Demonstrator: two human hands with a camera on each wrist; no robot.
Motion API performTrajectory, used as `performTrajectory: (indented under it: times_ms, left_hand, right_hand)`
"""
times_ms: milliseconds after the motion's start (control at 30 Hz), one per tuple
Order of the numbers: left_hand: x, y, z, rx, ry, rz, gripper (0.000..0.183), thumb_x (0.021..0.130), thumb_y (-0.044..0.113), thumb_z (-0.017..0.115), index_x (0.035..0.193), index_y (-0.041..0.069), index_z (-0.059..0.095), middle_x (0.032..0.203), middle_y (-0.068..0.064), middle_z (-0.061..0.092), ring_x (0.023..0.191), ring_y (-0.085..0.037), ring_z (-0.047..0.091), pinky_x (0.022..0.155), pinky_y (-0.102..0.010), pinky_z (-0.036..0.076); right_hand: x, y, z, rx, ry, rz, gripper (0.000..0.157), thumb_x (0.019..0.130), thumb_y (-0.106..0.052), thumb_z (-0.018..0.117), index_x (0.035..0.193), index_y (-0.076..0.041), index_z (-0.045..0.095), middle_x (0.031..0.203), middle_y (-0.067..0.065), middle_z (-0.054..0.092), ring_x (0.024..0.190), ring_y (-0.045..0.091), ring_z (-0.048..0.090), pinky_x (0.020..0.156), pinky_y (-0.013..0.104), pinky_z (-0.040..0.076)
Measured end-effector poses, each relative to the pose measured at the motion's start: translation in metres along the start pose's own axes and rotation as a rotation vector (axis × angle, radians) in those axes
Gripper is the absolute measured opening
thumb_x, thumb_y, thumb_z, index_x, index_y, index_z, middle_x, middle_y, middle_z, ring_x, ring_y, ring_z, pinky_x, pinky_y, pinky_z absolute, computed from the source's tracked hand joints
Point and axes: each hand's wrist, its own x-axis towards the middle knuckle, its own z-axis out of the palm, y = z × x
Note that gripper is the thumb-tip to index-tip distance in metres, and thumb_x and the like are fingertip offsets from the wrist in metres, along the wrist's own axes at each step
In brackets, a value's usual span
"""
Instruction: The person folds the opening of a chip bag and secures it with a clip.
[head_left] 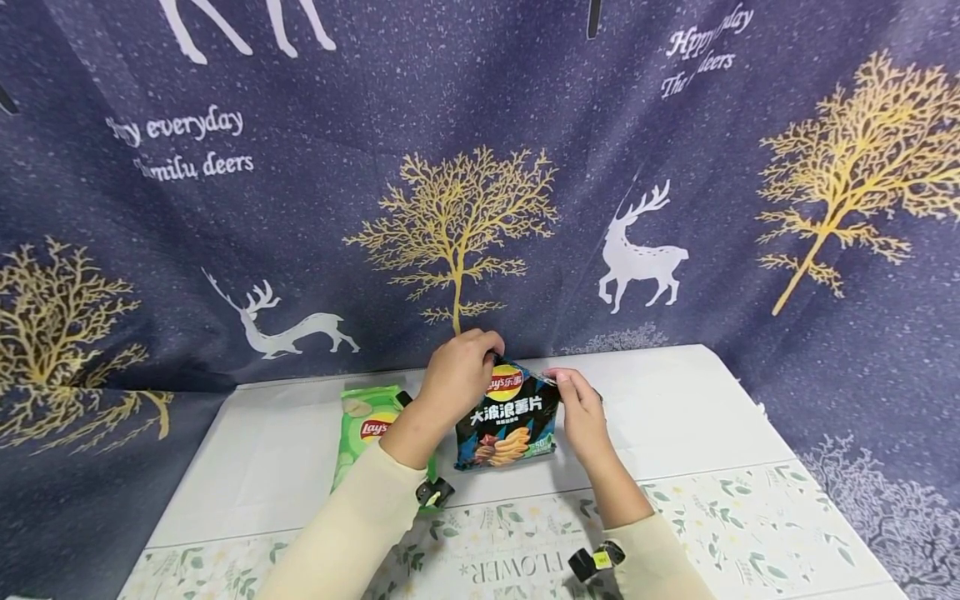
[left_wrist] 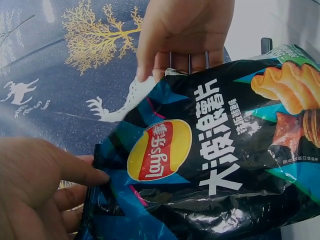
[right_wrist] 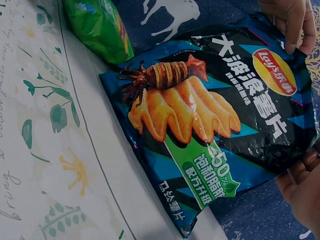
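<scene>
A black and blue Lay's potato chip bag (head_left: pixel 507 427) is held upright above the white table, its printed front showing. My left hand (head_left: pixel 467 367) pinches its top left corner, thumb on the front and fingers behind, as the left wrist view shows at the bag's edge (left_wrist: pixel 107 200). At the top right side, my right hand (head_left: pixel 583 408) grips the bag between thumb and fingers; part of those fingers is hidden behind it. The top edge dips between the hands. Whether the bag is sealed, I cannot tell.
A green Lay's chip bag (head_left: pixel 351 429) lies on the table left of the black one, partly covered by my left forearm. The white table (head_left: pixel 667 400) has a leaf-patterned front strip (head_left: pixel 720 525). A dark blue cloth (head_left: pixel 525 92) with trees and deer hangs behind.
</scene>
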Motion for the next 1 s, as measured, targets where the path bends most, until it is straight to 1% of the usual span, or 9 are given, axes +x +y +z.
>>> performTrajectory:
  times_ms: [100, 267, 400, 500, 567, 733, 833, 900, 1000]
  left_hand:
    - [0.0006, 0.0006, 0.0, -0.002, -0.009, -0.004, 0.023, 0.099, 0.002, 0.057, 0.103, 0.015, 0.075, 0.1, -0.002, 0.072, 0.076, -0.016, 0.063, 0.065, -0.032, 0.052]
    - [0.0006, 0.0008, -0.0006, -0.015, -0.01, -0.01, 0.023, 0.099, 0.001, 0.057, 0.102, 0.014, 0.076, 0.099, -0.002, 0.072, 0.077, -0.017, 0.064, 0.066, -0.033, 0.053]
    - [-0.0002, -0.0005, -0.0005, -0.008, 0.002, 0.007, 0.021, 0.098, 0.001, 0.058, 0.095, 0.013, 0.074, 0.096, -0.002, 0.071, 0.074, -0.016, 0.062, 0.065, -0.032, 0.051]
    - [-0.001, -0.0012, 0.0001, -0.003, 0.009, 0.016, 0.021, 0.098, 0.001, 0.058, 0.09, 0.014, 0.073, 0.095, -0.001, 0.07, 0.072, -0.016, 0.059, 0.064, -0.032, 0.049]
    - [-0.0011, -0.0013, 0.0008, -0.004, 0.01, 0.012, 0.021, 0.098, 0.002, 0.058, 0.089, 0.013, 0.073, 0.095, -0.001, 0.07, 0.073, -0.016, 0.059, 0.064, -0.032, 0.05]
    - [-0.0012, -0.0009, 0.0018, -0.007, 0.011, -0.012, 0.018, 0.101, 0.011, 0.057, 0.093, 0.014, 0.073, 0.095, -0.001, 0.069, 0.075, -0.015, 0.061, 0.068, -0.033, 0.053]
    - [-0.0015, -0.0003, 0.0019, -0.019, 0.009, -0.025, 0.017, 0.101, 0.016, 0.056, 0.099, 0.013, 0.073, 0.096, -0.002, 0.07, 0.075, -0.016, 0.062, 0.07, -0.036, 0.054]
    - [-0.0019, 0.0003, 0.0017, -0.023, 0.012, -0.035, 0.016, 0.101, 0.018, 0.058, 0.104, 0.014, 0.073, 0.1, -0.003, 0.071, 0.079, -0.019, 0.065, 0.076, -0.039, 0.055]
    - [-0.0021, 0.0012, 0.0019, -0.015, 0.016, -0.046, 0.018, 0.1, 0.021, 0.061, 0.113, 0.015, 0.072, 0.107, -0.003, 0.072, 0.09, -0.021, 0.069, 0.089, -0.045, 0.055]
  right_hand:
    - [0.0007, 0.0003, 0.0002, 0.016, 0.002, 0.014, 0.038, 0.11, -0.028, 0.042, 0.121, -0.002, 0.067, 0.128, 0.014, 0.068, 0.115, 0.005, 0.06, 0.102, 0.018, 0.045]
    - [0.0012, 0.0011, 0.0013, 0.045, -0.015, 0.029, 0.029, 0.107, -0.023, 0.052, 0.122, -0.003, 0.067, 0.129, 0.015, 0.068, 0.112, 0.002, 0.059, 0.1, 0.013, 0.042]
    - [0.0009, 0.0013, 0.0023, 0.029, -0.015, 0.034, 0.028, 0.105, -0.023, 0.055, 0.121, -0.005, 0.068, 0.126, 0.014, 0.069, 0.105, 0.002, 0.062, 0.094, 0.015, 0.045]
    - [0.0004, 0.0007, 0.0033, 0.039, -0.016, 0.022, 0.027, 0.104, -0.022, 0.057, 0.12, -0.004, 0.069, 0.12, 0.017, 0.07, 0.098, 0.005, 0.063, 0.089, 0.017, 0.048]
    - [0.0002, 0.0004, 0.0037, 0.057, -0.019, 0.009, 0.026, 0.103, -0.02, 0.059, 0.119, -0.002, 0.069, 0.117, 0.02, 0.07, 0.096, 0.006, 0.064, 0.087, 0.017, 0.05]
    - [0.0009, 0.0013, 0.0042, 0.083, -0.03, -0.013, 0.024, 0.101, -0.015, 0.062, 0.118, 0.001, 0.068, 0.116, 0.022, 0.069, 0.097, 0.006, 0.065, 0.088, 0.015, 0.051]
    - [0.0013, 0.002, 0.0044, 0.079, -0.034, -0.019, 0.023, 0.101, -0.013, 0.062, 0.118, 0.002, 0.067, 0.117, 0.022, 0.07, 0.099, 0.004, 0.065, 0.09, 0.014, 0.051]
    - [0.0012, 0.0018, 0.0043, 0.074, -0.034, -0.021, 0.023, 0.101, -0.012, 0.062, 0.119, 0.002, 0.067, 0.117, 0.022, 0.07, 0.1, 0.003, 0.065, 0.091, 0.013, 0.051]
    - [0.0011, 0.0013, 0.0041, 0.064, -0.032, -0.018, 0.023, 0.1, -0.012, 0.063, 0.118, 0.001, 0.067, 0.117, 0.021, 0.07, 0.101, 0.003, 0.065, 0.091, 0.013, 0.051]
